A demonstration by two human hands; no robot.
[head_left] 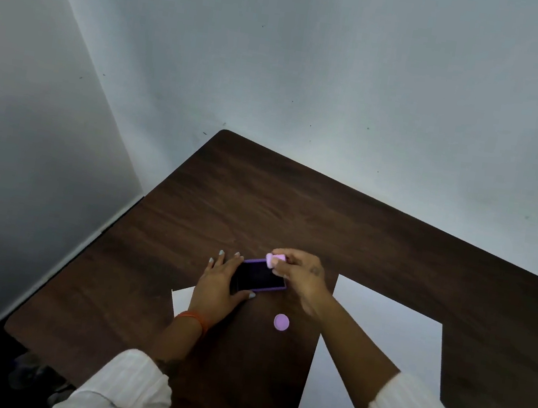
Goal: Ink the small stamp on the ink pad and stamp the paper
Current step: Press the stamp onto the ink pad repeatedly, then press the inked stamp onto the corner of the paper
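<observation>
A purple-rimmed ink pad (259,276) with a dark inking surface lies open on the brown table. My left hand (220,285) rests on its left end and steadies it. My right hand (299,275) pinches a small pink stamp (274,260) and holds it at the pad's far right corner, tilted sideways. Whether the stamp face touches the ink is unclear. A large white sheet of paper (379,340) lies to the right, partly under my right forearm.
A round purple cap (281,322) lies on the dark wooden table (260,209) just in front of the pad. A second white sheet (182,299) pokes out from under my left wrist. Grey walls border the table at the left and back.
</observation>
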